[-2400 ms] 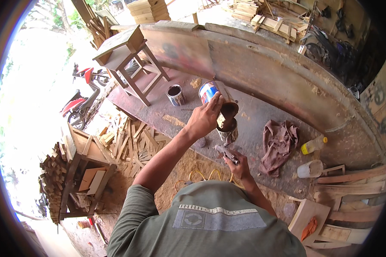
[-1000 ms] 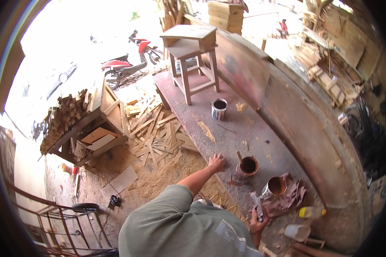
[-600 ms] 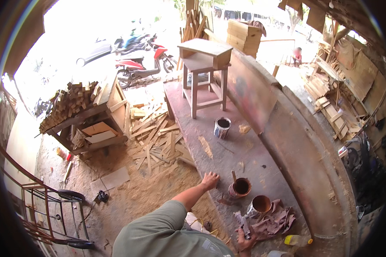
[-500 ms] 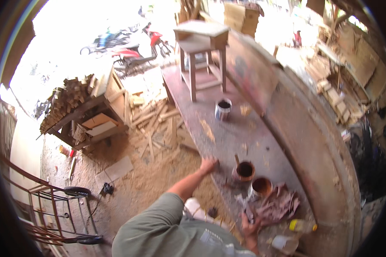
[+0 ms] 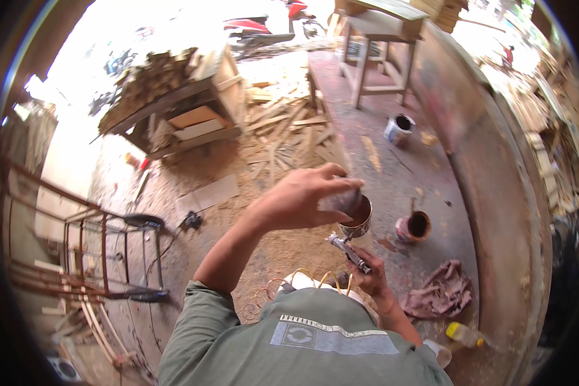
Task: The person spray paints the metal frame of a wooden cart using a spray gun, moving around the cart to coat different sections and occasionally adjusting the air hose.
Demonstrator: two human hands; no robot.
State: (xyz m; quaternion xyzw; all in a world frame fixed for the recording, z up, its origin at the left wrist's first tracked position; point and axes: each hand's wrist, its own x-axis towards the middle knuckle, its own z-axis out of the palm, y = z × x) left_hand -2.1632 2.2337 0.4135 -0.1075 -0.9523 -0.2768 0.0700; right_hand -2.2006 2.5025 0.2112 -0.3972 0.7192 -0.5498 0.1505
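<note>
My right hand [image 5: 370,273] grips a metal spray gun [image 5: 349,252] in front of my body. On top of the gun sits an open cup [image 5: 358,226] with reddish-brown liquid inside. Just left of the cup's mouth, my left hand [image 5: 296,196] has its fingers wrapped round a rounded dark grey piece that looks like a lid [image 5: 345,202]; part of it is hidden by the fingers. Right of the gun, a paint can [image 5: 413,226] with a stick in it stands on the workbench [image 5: 383,174]. A crumpled mauve rag [image 5: 439,291] lies nearer to me.
Farther along the bench are another can [image 5: 399,130] and a wooden stool [image 5: 379,42]. A yellow-labelled bottle [image 5: 464,334] lies beside a clear plastic container [image 5: 436,354]. On the left are a metal-framed cart [image 5: 103,257], a stack of wood [image 5: 157,83] and scattered offcuts [image 5: 283,138].
My left hand has come off the bench edge and now holds the lid-like piece. My right hand has lifted the spray gun and its cup off the bench, away from the rag. The view has shifted.
</note>
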